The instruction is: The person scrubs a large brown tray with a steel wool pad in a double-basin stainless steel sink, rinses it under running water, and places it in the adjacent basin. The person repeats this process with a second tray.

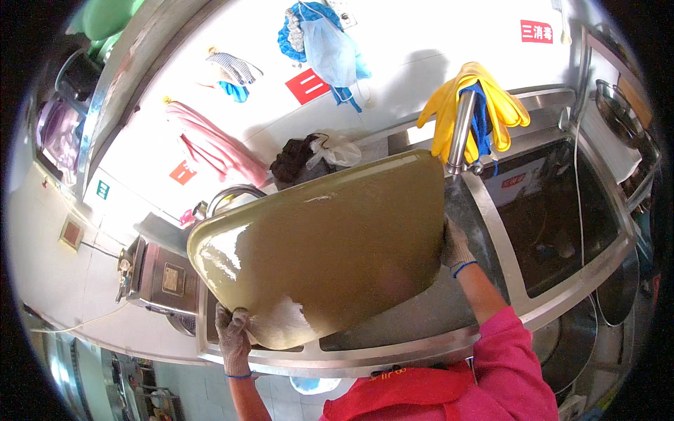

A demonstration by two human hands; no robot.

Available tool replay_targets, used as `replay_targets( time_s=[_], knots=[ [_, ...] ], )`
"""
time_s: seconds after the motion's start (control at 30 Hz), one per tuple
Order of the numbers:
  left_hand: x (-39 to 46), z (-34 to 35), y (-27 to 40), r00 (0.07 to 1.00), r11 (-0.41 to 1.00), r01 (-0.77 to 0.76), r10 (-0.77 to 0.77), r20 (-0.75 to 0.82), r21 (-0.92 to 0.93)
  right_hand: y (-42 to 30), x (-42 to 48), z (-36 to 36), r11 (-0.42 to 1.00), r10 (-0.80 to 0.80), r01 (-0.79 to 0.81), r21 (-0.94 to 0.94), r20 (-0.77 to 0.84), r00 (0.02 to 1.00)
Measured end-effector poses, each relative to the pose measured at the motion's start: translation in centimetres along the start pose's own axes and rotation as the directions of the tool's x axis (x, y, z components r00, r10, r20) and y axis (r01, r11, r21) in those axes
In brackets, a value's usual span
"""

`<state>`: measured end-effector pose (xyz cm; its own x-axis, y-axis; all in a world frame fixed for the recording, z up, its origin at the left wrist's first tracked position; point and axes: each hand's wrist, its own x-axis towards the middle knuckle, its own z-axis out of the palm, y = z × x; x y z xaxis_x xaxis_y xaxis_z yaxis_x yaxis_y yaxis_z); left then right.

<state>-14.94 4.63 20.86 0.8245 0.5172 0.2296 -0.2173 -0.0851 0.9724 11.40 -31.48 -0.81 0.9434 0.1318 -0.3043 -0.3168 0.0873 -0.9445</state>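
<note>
A large olive-yellow tray [342, 247] with rounded corners is held aslant over the stainless steel sink unit [410, 350]. Its surface looks wet and reflects light at the left end. My left hand [234, 334], in a knitted glove, grips the near left corner with the thumb on top. At the right end, my right hand [457, 244] holds the edge in a matching glove with a blue cuff; its fingertips are partly hidden. Beneath the tray, the middle basin [416, 316] is partly covered. Beyond the right end, yellow rubber gloves [474, 105] drape over a metal faucet [461, 131].
A dark, liquid-filled basin [553, 216] lies to the right, crossed by a white cord [578, 194]. Behind the tray stand a curved faucet [234, 192] and a dark bundle [300, 160]. A pink cloth [216, 144] hangs on the wall. A metal appliance [168, 276] is at left.
</note>
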Motion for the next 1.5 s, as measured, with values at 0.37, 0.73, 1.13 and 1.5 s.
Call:
replay_targets(
  time_s=[0.37, 0.73, 1.13, 1.5],
  knots=[
    [-0.7, -4.7, -2.8, 0.909, 0.991, -0.131, 0.126, -0.396, 0.013, 1.3, -0.4, 2.5, 0.843, -0.047, -0.022, 0.538, 0.115, 0.992],
    [1.1, -1.9, 1.9, 0.940, 0.979, -0.183, 0.149, -0.306, -0.085, -1.7, -4.0, 2.1, 0.664, 0.047, -0.236, 0.710, 0.276, 0.960],
    [-1.4, -0.1, -0.7, 0.895, 0.898, 0.440, -0.437, -0.082, 0.014, -6.9, -6.4, -0.4, 0.737, 0.101, -0.286, 0.613, 0.319, 0.942],
    [1.7, 4.2, 2.3, 0.824, 0.855, 0.517, -0.508, -0.250, -0.033, 3.3, 0.9, -5.2, 0.853, 0.522, -0.468, -0.233, 0.338, 0.783]
  ],
)
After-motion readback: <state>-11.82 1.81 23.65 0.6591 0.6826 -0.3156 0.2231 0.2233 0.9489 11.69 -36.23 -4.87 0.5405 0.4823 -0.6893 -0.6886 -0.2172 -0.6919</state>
